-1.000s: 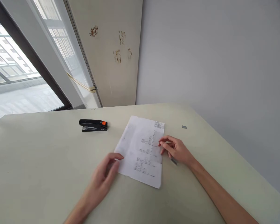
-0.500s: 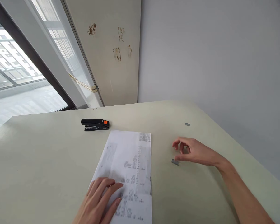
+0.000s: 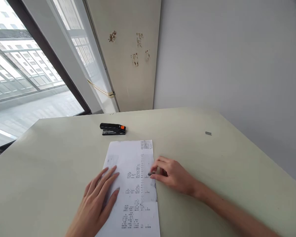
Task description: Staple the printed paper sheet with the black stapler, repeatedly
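Observation:
My left hand (image 3: 96, 198) lies flat, fingers spread, on the left side of a printed paper sheet (image 3: 124, 151). Between the thumb and fingers of my right hand (image 3: 172, 174) is a small grey staple strip (image 3: 151, 173), pinched over the sheet's right edge. Part of that strip is hidden by the fingertips. Beyond the paper's far edge, a black stapler (image 3: 111, 129) with an orange patch lies on its base.
A second grey staple strip (image 3: 208, 133) rests at the far right of the pale table (image 3: 51, 164). Behind the table stand a grey wall (image 3: 224, 59), a stained panel (image 3: 128, 82) and, to the left, a window (image 3: 32, 69).
My right hand has picked up the nearer staple strip and carried it left to the paper. My left hand has slid forward and its fingers lie straighter. The view has shifted slightly.

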Demonstrator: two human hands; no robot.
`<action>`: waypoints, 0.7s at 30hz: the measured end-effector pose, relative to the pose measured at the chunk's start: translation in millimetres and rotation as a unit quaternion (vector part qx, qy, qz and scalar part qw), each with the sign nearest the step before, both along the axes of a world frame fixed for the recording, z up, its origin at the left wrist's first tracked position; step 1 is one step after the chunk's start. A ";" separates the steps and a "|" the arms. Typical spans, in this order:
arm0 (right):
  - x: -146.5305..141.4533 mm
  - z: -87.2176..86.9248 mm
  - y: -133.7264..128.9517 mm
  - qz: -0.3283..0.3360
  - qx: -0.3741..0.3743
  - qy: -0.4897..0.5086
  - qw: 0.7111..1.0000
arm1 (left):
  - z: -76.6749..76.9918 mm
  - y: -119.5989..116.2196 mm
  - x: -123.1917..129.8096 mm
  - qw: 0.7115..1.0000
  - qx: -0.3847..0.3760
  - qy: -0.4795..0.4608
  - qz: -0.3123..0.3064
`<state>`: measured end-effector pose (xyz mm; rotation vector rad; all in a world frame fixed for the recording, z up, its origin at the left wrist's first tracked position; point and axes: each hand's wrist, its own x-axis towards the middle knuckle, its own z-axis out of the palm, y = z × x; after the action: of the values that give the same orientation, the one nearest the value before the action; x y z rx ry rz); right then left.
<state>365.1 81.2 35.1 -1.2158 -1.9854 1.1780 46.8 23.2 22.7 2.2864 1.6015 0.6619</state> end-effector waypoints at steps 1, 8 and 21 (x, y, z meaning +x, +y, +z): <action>-4.2 -1.9 3.4 -0.002 0.008 0.018 1.000 | 0.3 -2.3 -4.1 1.000 0.000 0.003 0.005; 12.9 -21.2 15.2 -0.142 -0.023 0.112 0.983 | 5.9 -8.3 -49.2 0.998 0.000 -0.006 0.070; 11.3 -24.3 11.2 -0.147 -0.045 0.117 0.981 | 12.2 133.3 -82.2 0.953 -0.027 -0.105 0.283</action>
<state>376.3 92.4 10.8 -1.2979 -1.5362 1.2077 -35.4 156.5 34.9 1.6369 2.1399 0.9357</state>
